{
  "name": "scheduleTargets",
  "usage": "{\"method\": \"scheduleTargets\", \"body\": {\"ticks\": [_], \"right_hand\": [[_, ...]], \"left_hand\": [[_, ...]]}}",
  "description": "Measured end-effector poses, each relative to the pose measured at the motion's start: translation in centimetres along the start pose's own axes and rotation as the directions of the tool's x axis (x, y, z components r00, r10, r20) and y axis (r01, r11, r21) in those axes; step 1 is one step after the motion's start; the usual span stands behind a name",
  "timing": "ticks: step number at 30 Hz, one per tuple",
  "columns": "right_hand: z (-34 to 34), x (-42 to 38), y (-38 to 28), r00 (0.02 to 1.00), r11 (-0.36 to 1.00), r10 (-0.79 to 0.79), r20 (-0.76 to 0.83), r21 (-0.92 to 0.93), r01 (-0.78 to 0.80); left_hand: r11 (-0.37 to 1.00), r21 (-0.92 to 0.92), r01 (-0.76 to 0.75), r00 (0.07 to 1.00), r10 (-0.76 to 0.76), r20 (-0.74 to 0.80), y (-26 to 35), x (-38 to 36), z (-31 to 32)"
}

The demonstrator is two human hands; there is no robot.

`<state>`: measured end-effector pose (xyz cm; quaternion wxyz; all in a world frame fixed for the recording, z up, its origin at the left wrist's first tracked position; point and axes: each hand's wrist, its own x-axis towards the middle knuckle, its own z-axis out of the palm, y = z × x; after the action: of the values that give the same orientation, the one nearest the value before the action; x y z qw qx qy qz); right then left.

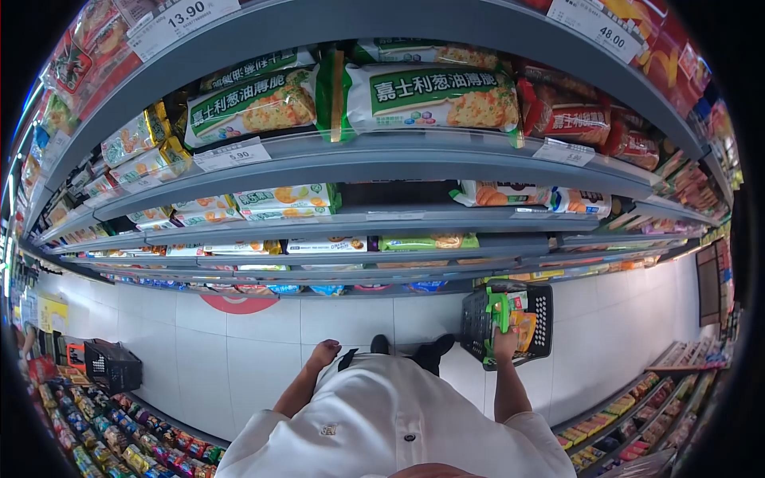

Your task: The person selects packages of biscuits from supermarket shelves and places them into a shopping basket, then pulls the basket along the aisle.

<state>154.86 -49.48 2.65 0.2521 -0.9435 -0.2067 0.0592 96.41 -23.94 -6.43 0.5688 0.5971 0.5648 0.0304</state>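
Note:
My right hand (pixel 505 344) is wrapped round the green handle (pixel 500 309) of a black shopping basket (pixel 545 323), which hangs at my right side. Several packages lie inside, among them an orange and yellow packet (pixel 523 330); part of the contents is hidden by the handle and hand. On the other side, my left hand (pixel 324 352) hangs low beside my body, loosely curled, with nothing visible in it. Before me on the shelf are green and white cracker packs (pixel 433 92), apart from both hands.
Shelves (pixel 398 169) of packaged snacks curve across the front, with price tags (pixel 233 155) on their edges. Another black basket (pixel 114 365) stands on the white tiled floor (pixel 263 362) at left. More snack racks (pixel 151 430) line the aisle behind me.

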Motion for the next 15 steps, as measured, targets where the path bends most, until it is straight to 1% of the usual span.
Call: {"method": "scheduleTargets", "body": {"ticks": [2, 5, 8, 11, 15], "right_hand": [[-0.02, -0.07, -0.14, 1.000, 1.000, -0.009, -0.018, 0.009, 0.010], [-0.05, 0.00, 0.00, 1.000, 1.000, 0.012, 0.022, 0.014, -0.012], [0.35, 0.26, 0.43, 0.999, 1.000, 0.008, 0.042, 0.006, -0.009], [0.46, 0.23, 0.54, 0.999, 1.000, 0.016, 0.043, 0.003, -0.017], [0.60, 0.23, 0.72, 0.999, 1.000, 0.020, 0.039, -0.003, -0.020]], "left_hand": [[1.000, 0.014, 0.006, 1.000, -0.006, 0.005, -0.15, 0.04, 0.01], [0.999, 0.049, 0.014, 1.000, -0.014, 0.005, -0.45, 0.11, 0.03], [1.000, 0.021, 0.020, 1.000, -0.020, 0.009, -0.78, 0.23, 0.10], [0.999, 0.045, 0.027, 1.000, -0.027, 0.003, 0.04, -0.24, -0.01], [0.999, 0.032, 0.031, 0.999, -0.031, 0.015, -0.21, -0.05, 0.00]]}}
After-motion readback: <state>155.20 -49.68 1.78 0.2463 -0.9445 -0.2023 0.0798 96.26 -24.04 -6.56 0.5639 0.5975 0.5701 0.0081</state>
